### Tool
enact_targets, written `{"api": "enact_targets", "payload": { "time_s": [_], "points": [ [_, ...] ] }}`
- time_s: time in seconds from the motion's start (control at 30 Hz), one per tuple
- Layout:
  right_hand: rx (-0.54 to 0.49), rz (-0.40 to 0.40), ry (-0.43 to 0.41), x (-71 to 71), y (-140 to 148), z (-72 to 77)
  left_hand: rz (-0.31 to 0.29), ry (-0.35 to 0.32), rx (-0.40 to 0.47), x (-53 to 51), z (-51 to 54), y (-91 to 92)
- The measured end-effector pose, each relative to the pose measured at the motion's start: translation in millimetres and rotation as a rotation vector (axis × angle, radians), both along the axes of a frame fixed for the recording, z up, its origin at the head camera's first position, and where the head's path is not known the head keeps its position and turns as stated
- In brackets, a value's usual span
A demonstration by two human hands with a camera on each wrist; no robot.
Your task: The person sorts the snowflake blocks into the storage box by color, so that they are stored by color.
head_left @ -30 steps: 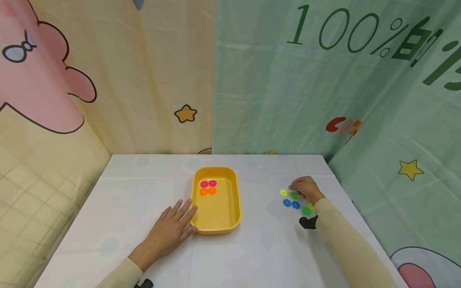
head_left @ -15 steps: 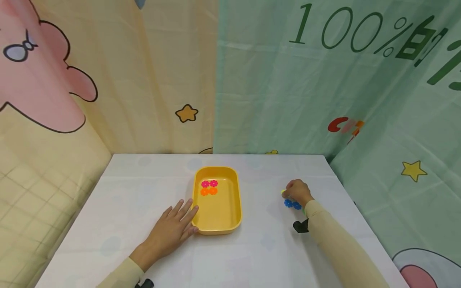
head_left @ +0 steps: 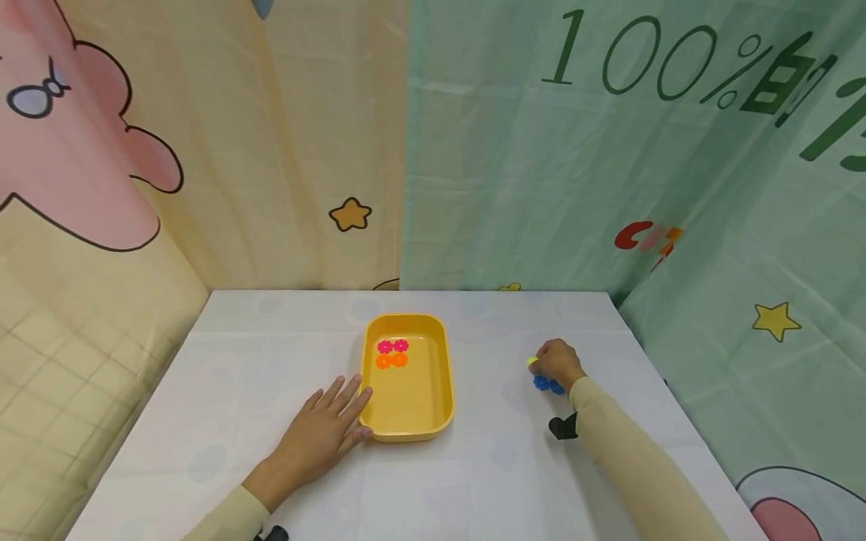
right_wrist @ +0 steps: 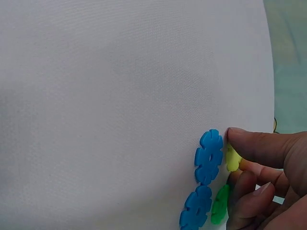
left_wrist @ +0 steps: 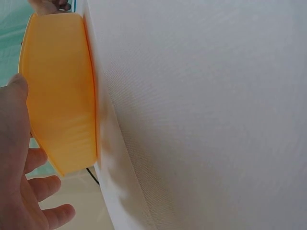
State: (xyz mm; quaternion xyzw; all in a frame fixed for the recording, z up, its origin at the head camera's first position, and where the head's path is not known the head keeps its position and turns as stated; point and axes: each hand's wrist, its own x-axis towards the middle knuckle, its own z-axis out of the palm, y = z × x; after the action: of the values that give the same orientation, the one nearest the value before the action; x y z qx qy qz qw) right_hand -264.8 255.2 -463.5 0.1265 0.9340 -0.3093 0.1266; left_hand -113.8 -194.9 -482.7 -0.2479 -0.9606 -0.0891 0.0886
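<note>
My right hand (head_left: pixel 558 361) is at the right of the table, thumb and fingers pinching a yellow flower-shaped plastic disc (right_wrist: pixel 233 157). Two blue flower-shaped discs (right_wrist: pixel 209 155) lie end to end beside it, and a green disc (right_wrist: pixel 220 205) shows by the curled fingers. The hand and sleeve hide the other discs there in the head view. My left hand (head_left: pixel 319 433), fingers spread, rests against the near left side of a yellow tray (head_left: pixel 433 421). Inside the tray, two pink discs (head_left: pixel 393 346) lie above two orange discs (head_left: pixel 392 361).
A white cloth covers the table (head_left: pixel 473 481). Printed curtains (head_left: pixel 501 188) stand behind and at both sides of it. A black strap piece (head_left: pixel 563 427) hangs at the right wrist.
My right hand has moved left and slightly toward me, from above the green disc to the yellow one, covering the green discs in the head view. The left hand stays at the tray.
</note>
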Motion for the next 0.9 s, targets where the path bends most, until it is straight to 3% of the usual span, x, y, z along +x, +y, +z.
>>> {"api": "enact_targets", "payload": {
  "time_s": [0.47, 0.7, 0.9],
  "points": [
    [-0.025, -0.013, 0.080, 1.2, 0, -2.9, -0.001, 0.014, -0.009, 0.7, -1.9, -0.6],
    [-0.239, -0.127, 0.027, -5.7, 1, -4.2, 0.003, 0.026, -0.018, 0.2, -2.7, -1.0],
    [-0.359, -0.225, 0.003, -10.8, 1, -2.9, 0.002, 0.019, -0.023, -0.1, -2.8, -0.8]
  ]
}}
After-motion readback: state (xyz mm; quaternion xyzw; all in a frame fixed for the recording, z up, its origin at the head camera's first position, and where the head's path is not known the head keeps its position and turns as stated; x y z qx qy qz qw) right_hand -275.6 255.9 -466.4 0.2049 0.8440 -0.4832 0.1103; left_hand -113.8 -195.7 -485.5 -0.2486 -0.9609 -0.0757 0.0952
